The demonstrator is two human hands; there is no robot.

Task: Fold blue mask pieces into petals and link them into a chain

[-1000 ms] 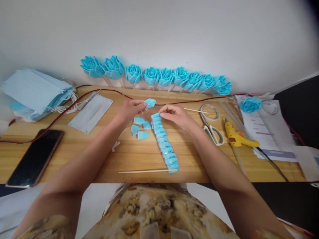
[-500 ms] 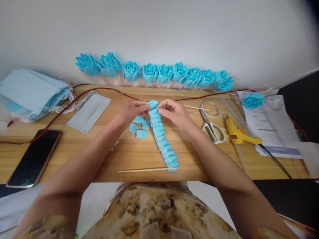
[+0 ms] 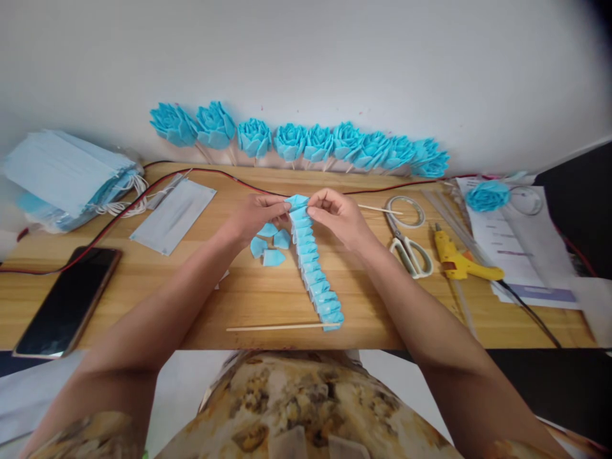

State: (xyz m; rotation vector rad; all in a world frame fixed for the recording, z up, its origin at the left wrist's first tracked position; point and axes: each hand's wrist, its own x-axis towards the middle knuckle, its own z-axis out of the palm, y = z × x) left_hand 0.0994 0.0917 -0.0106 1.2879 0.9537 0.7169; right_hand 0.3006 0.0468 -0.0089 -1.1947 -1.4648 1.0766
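A long strip of overlapping blue petals [image 3: 313, 268] runs from the middle of the wooden table toward its front edge. At its far end lies the topmost blue petal [image 3: 298, 203], pinched at its left side by the thumb and fingers of my left hand [image 3: 262, 213]. My right hand [image 3: 333, 210] pinches the right side of that same petal. Several loose blue petals [image 3: 273, 257] lie left of the strip, just below my left hand. One thin wooden stick [image 3: 277, 328] rests with its right end on the near end of the strip.
Blue flowers on sticks [image 3: 289, 141] line the wall. To the right are scissors [image 3: 408, 255], a tape roll [image 3: 415, 212], a yellow glue gun [image 3: 461, 258] and papers [image 3: 507, 239]. Leftward lie a phone [image 3: 67, 303], a face mask [image 3: 173, 213] and a stack of masks [image 3: 67, 172].
The topmost petal has come down against the far end of the strip, lying flatter over it. Both hands have shifted slightly to the right with it. The camera view has moved a little.
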